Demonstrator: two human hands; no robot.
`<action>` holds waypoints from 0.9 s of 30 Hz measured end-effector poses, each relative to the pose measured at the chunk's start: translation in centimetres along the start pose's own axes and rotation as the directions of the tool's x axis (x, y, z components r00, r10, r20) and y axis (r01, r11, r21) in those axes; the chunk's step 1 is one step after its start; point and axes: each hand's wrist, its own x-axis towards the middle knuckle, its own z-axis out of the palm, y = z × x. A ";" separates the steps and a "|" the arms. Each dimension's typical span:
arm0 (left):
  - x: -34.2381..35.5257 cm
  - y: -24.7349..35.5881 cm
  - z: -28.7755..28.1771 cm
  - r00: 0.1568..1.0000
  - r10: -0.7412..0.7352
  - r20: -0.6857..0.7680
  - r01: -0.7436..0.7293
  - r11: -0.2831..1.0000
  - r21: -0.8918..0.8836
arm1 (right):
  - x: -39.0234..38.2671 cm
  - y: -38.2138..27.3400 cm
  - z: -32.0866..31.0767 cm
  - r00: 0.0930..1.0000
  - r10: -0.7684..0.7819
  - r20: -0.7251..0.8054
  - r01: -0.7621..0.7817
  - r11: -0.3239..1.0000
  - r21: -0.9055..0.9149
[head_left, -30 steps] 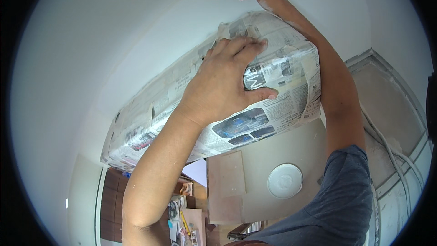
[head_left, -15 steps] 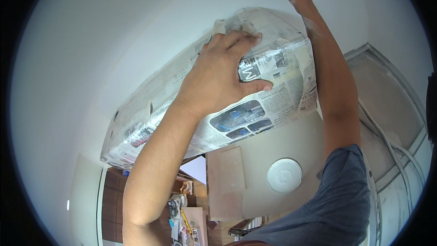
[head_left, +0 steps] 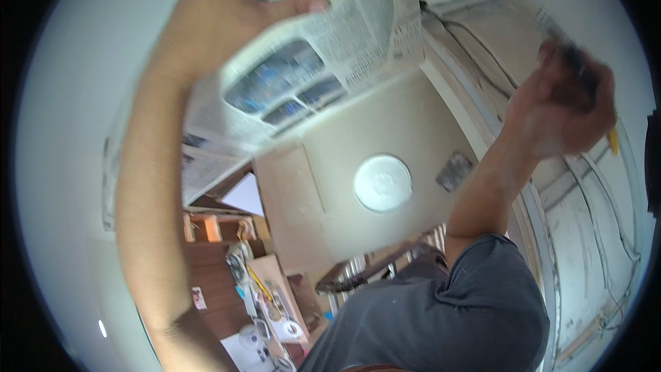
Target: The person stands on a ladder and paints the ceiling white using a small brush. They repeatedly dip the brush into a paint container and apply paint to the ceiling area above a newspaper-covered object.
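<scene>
- Grey-white, newspaper-wrapped boxy bulk (head_left: 365, 27), set higher than the pale flat surface (head_left: 330, 227): stiff and weighty, I'd guess, its papery skin easily torn; a broad palm on its face suits best.
- Bare left grip (head_left: 220, 17), at the box's face: thumb spread wide along the paper, clasping nothing I can see; fingertips hidden.
- Bare right grip (head_left: 568, 107), well apart to the box's right: curled closed around the tool.
- Dark-handled, yellow-ended slim tool (head_left: 580, 69), right of the box: blurred, probably light and rigid; best held by its handle.

right hand (head_left: 568, 114) pulled back
it swung the tool (head_left: 582, 72) right of the box (head_left: 368, 17); a grey block (head_left: 454, 171) appeared.
</scene>
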 end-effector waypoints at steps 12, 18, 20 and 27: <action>-1.8 1.6 0.3 0.999 0.016 -0.047 -0.017 1.000 -0.009 | -22.7 -3.2 -10.2 0.214 0.943 0.256 -0.156 0.292 -0.944; -2.0 0.7 0.1 0.992 0.099 -0.074 -0.102 0.994 -0.042 | -25.8 -2.4 -13.6 0.132 0.974 0.182 -0.243 0.210 -0.947; -1.9 0.5 -0.4 0.998 0.061 -0.016 -0.062 0.988 -0.138 | -25.9 -2.1 -13.9 0.092 0.988 0.126 -0.283 0.147 -0.948; -1.2 -1.5 0.6 0.998 0.057 -0.032 -0.055 0.995 0.080 | -26.9 -2.0 -16.7 0.111 0.982 0.152 -0.206 0.172 -0.963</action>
